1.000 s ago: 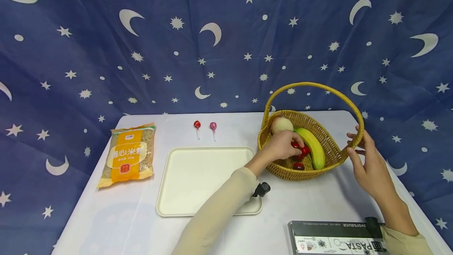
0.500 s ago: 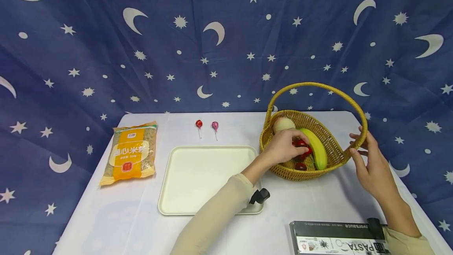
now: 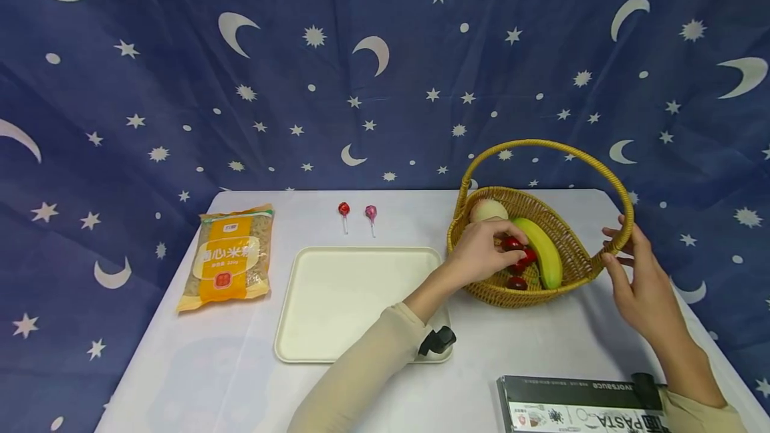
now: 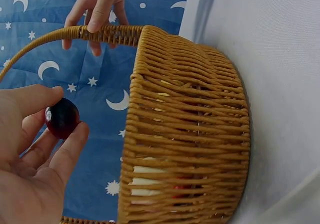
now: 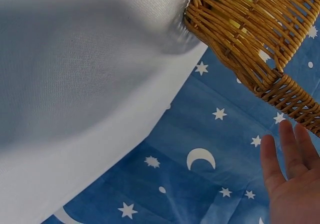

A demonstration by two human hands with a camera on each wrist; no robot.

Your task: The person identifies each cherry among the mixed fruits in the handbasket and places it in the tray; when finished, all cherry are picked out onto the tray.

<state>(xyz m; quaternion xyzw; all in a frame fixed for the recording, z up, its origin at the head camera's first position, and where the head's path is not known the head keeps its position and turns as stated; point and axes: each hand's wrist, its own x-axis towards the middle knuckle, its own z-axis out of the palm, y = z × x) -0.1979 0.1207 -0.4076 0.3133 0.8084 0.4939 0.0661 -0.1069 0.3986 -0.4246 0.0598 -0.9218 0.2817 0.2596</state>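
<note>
In the left wrist view my left hand (image 4: 37, 149) pinches a dark red round fruit (image 4: 62, 118) between thumb and fingers. The head view has this hand (image 3: 484, 252) over the left part of the wicker basket (image 3: 490, 296). Several red fruits (image 3: 517, 283), a yellow banana (image 3: 544, 252) and a pale round fruit (image 3: 488, 210) lie in the basket. My right hand (image 3: 650, 293) holds the basket's handle (image 3: 627, 219) low on its right side, thumb on one side and fingers on the other. In the right wrist view its fingers (image 5: 292, 149) stretch up to the handle.
Left of the basket lies a cream tray (image 3: 343, 306), partly under my left forearm. Behind it are two lollipops (image 3: 343, 208). A yellow food bag (image 3: 228, 259) lies at the left, and a black-and-white pasta box (image 3: 565, 399) is at the front right, beside my right sleeve.
My left hand has risen slightly over the basket, and more of the red fruits show beside its fingers. The head view has shifted a little to the left. My right hand stays at the handle.
</note>
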